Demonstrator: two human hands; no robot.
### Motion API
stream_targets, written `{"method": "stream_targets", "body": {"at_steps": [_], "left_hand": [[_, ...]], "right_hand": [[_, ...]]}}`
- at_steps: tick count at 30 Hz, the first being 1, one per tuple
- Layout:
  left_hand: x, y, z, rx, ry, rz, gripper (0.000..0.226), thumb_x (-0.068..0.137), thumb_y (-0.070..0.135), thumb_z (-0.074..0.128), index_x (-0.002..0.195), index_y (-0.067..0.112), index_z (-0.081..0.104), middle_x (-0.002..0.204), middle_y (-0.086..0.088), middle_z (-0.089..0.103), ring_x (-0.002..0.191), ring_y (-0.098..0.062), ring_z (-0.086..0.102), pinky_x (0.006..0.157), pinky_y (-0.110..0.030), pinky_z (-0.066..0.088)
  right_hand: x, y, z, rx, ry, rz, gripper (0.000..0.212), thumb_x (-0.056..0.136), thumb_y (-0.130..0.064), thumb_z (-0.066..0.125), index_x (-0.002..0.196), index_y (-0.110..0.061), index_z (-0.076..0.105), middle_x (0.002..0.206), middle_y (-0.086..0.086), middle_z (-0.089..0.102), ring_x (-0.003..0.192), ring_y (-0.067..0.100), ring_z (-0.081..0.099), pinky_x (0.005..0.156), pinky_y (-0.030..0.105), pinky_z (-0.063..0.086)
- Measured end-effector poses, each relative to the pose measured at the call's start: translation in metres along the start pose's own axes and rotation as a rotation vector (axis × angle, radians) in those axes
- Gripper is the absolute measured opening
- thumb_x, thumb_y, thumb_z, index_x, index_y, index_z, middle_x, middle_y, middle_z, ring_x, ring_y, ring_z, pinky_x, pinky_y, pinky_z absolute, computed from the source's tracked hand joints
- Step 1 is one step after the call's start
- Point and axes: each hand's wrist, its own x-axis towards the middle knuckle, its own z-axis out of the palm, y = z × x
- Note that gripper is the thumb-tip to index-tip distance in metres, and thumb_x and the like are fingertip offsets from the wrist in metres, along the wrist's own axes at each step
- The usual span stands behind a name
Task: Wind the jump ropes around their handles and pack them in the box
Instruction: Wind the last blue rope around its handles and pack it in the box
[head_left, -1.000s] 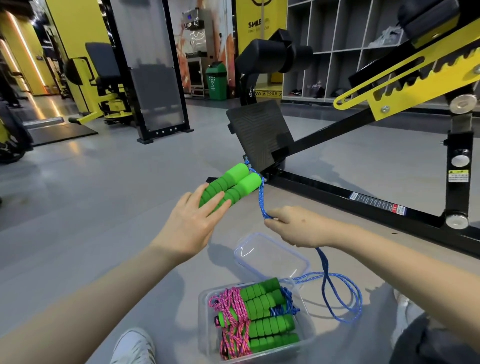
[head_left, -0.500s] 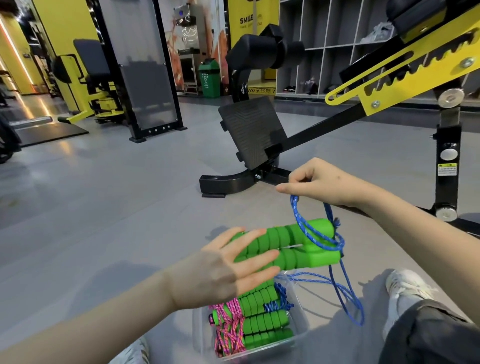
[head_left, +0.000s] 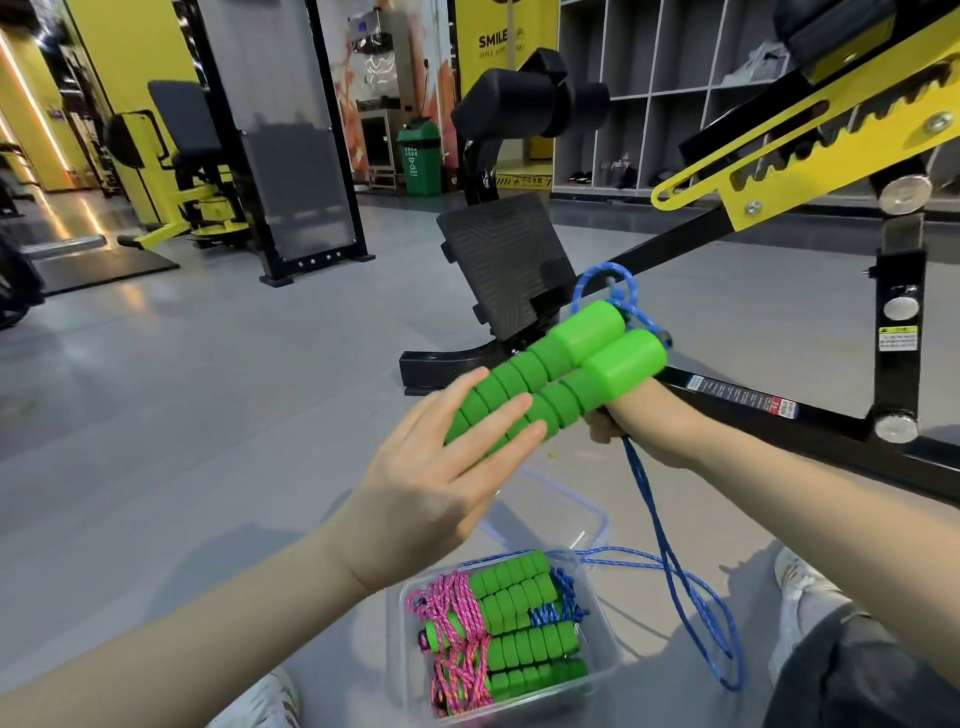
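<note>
Jump-rope handles (head_left: 561, 374), paired at mid-frame, lay under the left hand's (head_left: 441, 483) straight, slightly spread fingers (head_left: 498, 415). The right hand (head_left: 649, 426), above them half a second earlier, had dropped beneath their far end, gripping the blue rope (head_left: 640, 486). That suggested another turn begun, with much slack left. At lower centre, the box (head_left: 602, 639) held wound ropes (head_left: 519, 597), pink and blue.

Your arms are bare all the way from the edge of the view to the left hand (head_left: 436, 467) and the right hand (head_left: 641, 423), forearms and wrists uncovered. On your feet you wear white sneakers with a mesh-like upper, the left shoe (head_left: 260, 699) showing at the bottom edge and the right shoe (head_left: 802, 597) at the lower right. Your right leg is covered by dark grey trousers (head_left: 872, 675) of a faintly mottled, denim-like cloth, seen in the bottom right corner.
</note>
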Motion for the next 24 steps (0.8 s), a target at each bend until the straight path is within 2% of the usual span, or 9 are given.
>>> {"method": "stream_targets", "body": {"at_steps": [2, 6, 9, 11, 15, 18, 20, 24], "left_hand": [[-0.003, -0.011, 0.004, 0.049, 0.000, -0.027, 0.047, 0.080, 0.000, 0.061, 0.126, 0.009, 0.053, 0.128, -0.011, 0.061, 0.116, -0.047, 0.052, 0.090, -0.050, 0.047], [-0.021, -0.037, 0.013, 0.090, -0.083, -0.096, 0.042, 0.086, 0.006, 0.052, 0.128, 0.012, 0.051, 0.127, -0.011, 0.062, 0.113, -0.046, 0.054, 0.087, -0.046, 0.048], [-0.029, -0.056, 0.013, 0.131, -0.122, -0.155, 0.039, 0.087, 0.010, 0.046, 0.126, 0.013, 0.050, 0.124, -0.011, 0.064, 0.111, -0.045, 0.054, 0.084, -0.047, 0.051], [-0.033, -0.062, 0.014, 0.153, -0.140, -0.138, 0.042, 0.084, 0.007, 0.050, 0.125, 0.013, 0.050, 0.123, -0.011, 0.064, 0.110, -0.046, 0.054, 0.082, -0.048, 0.051], [-0.042, -0.063, 0.020, 0.207, -0.221, -0.044, 0.045, 0.079, 0.006, 0.050, 0.124, 0.011, 0.050, 0.119, -0.012, 0.066, 0.106, -0.048, 0.057, 0.079, -0.047, 0.050], [-0.052, -0.076, 0.019, 0.235, -0.317, -0.006, 0.043, 0.080, 0.008, 0.045, 0.123, 0.010, 0.050, 0.116, -0.013, 0.066, 0.105, -0.047, 0.056, 0.078, -0.046, 0.049], [-0.057, -0.082, 0.016, 0.267, -0.386, 0.008, 0.046, 0.077, 0.006, 0.046, 0.123, 0.009, 0.049, 0.116, -0.013, 0.066, 0.105, -0.047, 0.056, 0.078, -0.045, 0.048], [-0.055, -0.064, 0.013, 0.227, -0.430, 0.158, 0.043, 0.087, -0.002, 0.035, 0.122, 0.006, 0.058, 0.121, -0.014, 0.064, 0.107, -0.049, 0.056, 0.082, -0.049, 0.050]], "right_hand": [[0.003, -0.003, 0.009, -0.032, -0.047, 0.014, 0.040, 0.100, -0.018, 0.031, 0.066, -0.009, 0.049, 0.044, -0.004, 0.038, 0.037, 0.006, 0.028, 0.047, 0.023, 0.030], [0.003, -0.007, 0.014, -0.191, -0.025, -0.018, 0.034, 0.099, -0.020, 0.032, 0.080, -0.005, 0.056, 0.048, 0.001, 0.033, 0.041, 0.012, 0.029, 0.044, 0.024, 0.032], [-0.005, -0.016, 0.022, -0.311, -0.148, -0.035, 0.031, 0.101, -0.022, 0.031, 0.097, -0.006, 0.057, 0.052, 0.004, 0.037, 0.040, 0.007, 0.034, 0.042, 0.022, 0.037], [-0.010, -0.027, 0.025, -0.408, -0.243, -0.038, 0.031, 0.102, -0.024, 0.030, 0.103, -0.008, 0.056, 0.054, 0.004, 0.040, 0.039, 0.006, 0.036, 0.042, 0.019, 0.038], [-0.017, -0.050, 0.021, -0.553, -0.361, -0.021, 0.033, 0.101, -0.028, 0.033, 0.101, -0.007, 0.060, 0.053, 0.003, 0.043, 0.041, 0.011, 0.040, 0.046, 0.022, 0.042], [-0.024, -0.070, 0.014, -0.595, -0.480, 0.032, 0.034, 0.100, -0.032, 0.039, 0.096, -0.008, 0.062, 0.050, 0.001, 0.039, 0.035, 0.008, 0.035, 0.050, 0.025, 0.046], [-0.027, -0.083, 0.008, -0.589, -0.463, -0.029, 0.034, 0.098, -0.034, 0.042, 0.091, -0.009, 0.065, 0.051, -0.003, 0.038, 0.038, 0.007, 0.035, 0.050, 0.024, 0.044], [-0.024, -0.096, -0.003, -0.607, -0.269, -0.296, 0.035, 0.096, -0.030, 0.048, 0.083, -0.004, 0.068, 0.045, -0.013, 0.043, 0.044, 0.000, 0.038, 0.047, 0.008, 0.031]]}}
